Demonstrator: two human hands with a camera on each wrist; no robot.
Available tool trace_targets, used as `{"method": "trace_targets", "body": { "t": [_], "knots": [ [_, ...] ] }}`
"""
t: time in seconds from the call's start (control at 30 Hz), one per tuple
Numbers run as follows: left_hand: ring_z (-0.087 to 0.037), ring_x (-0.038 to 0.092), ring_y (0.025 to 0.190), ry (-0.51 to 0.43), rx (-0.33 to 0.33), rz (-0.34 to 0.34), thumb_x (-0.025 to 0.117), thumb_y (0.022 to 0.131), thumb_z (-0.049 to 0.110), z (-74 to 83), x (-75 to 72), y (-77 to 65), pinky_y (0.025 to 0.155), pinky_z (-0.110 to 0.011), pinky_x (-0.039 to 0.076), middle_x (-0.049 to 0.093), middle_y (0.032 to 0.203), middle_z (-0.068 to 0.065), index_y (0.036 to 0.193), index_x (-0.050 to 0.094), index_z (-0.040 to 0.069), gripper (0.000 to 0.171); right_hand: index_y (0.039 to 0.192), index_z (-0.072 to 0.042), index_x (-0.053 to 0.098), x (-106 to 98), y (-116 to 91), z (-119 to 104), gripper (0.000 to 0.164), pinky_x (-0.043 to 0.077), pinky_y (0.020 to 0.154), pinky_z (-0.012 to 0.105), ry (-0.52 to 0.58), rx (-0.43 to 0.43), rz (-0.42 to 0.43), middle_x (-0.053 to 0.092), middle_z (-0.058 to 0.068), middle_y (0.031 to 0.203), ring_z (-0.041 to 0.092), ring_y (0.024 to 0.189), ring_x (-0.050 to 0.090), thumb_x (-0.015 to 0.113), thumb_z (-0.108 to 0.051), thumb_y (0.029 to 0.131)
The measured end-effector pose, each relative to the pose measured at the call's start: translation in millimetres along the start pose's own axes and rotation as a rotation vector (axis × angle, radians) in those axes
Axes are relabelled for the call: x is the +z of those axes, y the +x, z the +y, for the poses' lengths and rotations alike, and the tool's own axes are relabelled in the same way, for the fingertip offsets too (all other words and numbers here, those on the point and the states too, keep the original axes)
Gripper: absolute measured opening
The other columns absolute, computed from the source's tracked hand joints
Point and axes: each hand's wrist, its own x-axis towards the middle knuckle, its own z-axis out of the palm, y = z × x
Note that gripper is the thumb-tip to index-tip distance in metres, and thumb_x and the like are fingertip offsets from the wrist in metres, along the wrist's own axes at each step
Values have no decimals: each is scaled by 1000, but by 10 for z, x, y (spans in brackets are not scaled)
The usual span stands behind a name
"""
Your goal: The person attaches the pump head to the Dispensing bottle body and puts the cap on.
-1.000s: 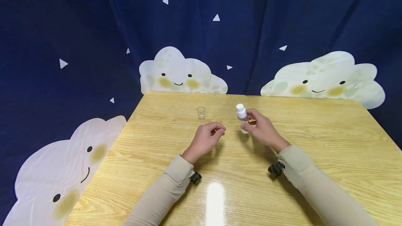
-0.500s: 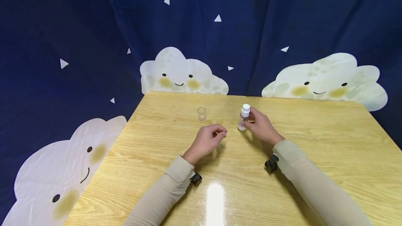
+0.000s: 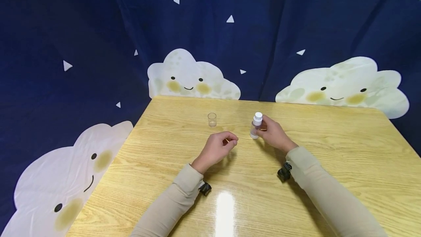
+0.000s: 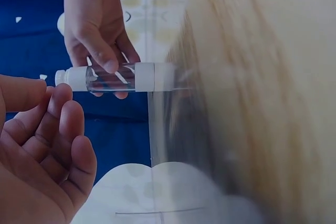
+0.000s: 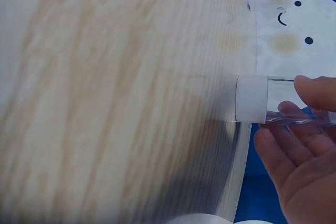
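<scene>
My right hand (image 3: pixel 275 132) grips a small clear bottle (image 3: pixel 257 119) with a white top, thumb on one side and fingers on the other. It stands nearly upright, its base at the tabletop. In the right wrist view the bottle's white base (image 5: pixel 252 99) sits right at the wood, below the fingers. My left hand (image 3: pixel 217 146) hovers to the left of the bottle, fingers loosely curled and holding nothing; the left wrist view shows its fingertips (image 4: pixel 63 92) overlapping the bottle's top. Behind the left hand, a clear cap (image 3: pixel 212 120) rests on the table.
The wooden table (image 3: pixel 171 145) reaches back to a dark blue curtain (image 3: pixel 204 28) with printed clouds. A bright glare patch lies on the near part of the wood. Each wrist carries a small black camera (image 3: pixel 284 172).
The bottle in my right hand has tipped from leaning left to nearly upright, then come slightly down and nearer. My left hand has hardly moved, and the clear cap stays put.
</scene>
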Motion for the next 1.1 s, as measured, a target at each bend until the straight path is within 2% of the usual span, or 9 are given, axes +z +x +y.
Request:
{"method": "trace_targets", "body": {
  "t": [0.2, 0.37, 0.5, 0.63, 0.87, 1.1],
  "knots": [
    [-12, 57, 72, -8, -12, -17, 57, 90, 23, -10, -1, -12, 64, -19, 45, 68, 88, 5, 97, 67, 20, 13, 122, -11, 46, -13, -12, 3, 44, 49, 88, 46, -6, 11, 11, 57, 13, 118, 32, 110, 56, 66, -23, 84],
    [-7, 55, 71, -13, -13, -5, 57, 90, 22, -20, -3, -19, 64, -19, 46, 67, 85, 6, 95, 67, 21, 12, 117, -12, 52, -22, 0, -14, 42, 50, 86, 43, 1, -2, 74, 61, 11, 112, 27, 107, 56, 65, -35, 84],
    [-6, 55, 70, -21, -17, -10, 56, 90, 24, -8, -23, -21, 64, -19, 46, 67, 85, 7, 95, 67, 22, 12, 108, -12, 60, -47, 2, -36, 30, 50, 84, 43, -23, -16, 103, 65, 11, 106, 26, 100, 59, 63, -32, 85],
    [-6, 57, 73, -31, -24, -4, 54, 91, 27, 23, -86, -5, 66, -21, 47, 67, 88, 8, 97, 66, 24, 14, 105, -13, 63, -74, 22, -49, 27, 49, 83, 44, -49, -34, 102, 68, 11, 102, 27, 98, 61, 65, -30, 84],
    [-11, 57, 73, -66, -58, 72, 54, 92, 29, 61, -256, 103, 63, -25, 47, 67, 89, 6, 99, 66, 24, 15, 110, -12, 63, -83, 20, -31, 31, 48, 87, 45, -11, -5, 67, 67, 12, 106, 29, 102, 60, 65, -30, 84],
    [-23, 59, 73, -184, -102, 198, 54, 91, 28, -1, -491, 363, 56, -28, 47, 66, 92, -3, 101, 66, 21, 17, 111, -14, 63, -90, 18, -15, 32, 48, 87, 44, 2, 4, 58, 67, 10, 108, 27, 102, 60, 65, -32, 84]
  ]
}}
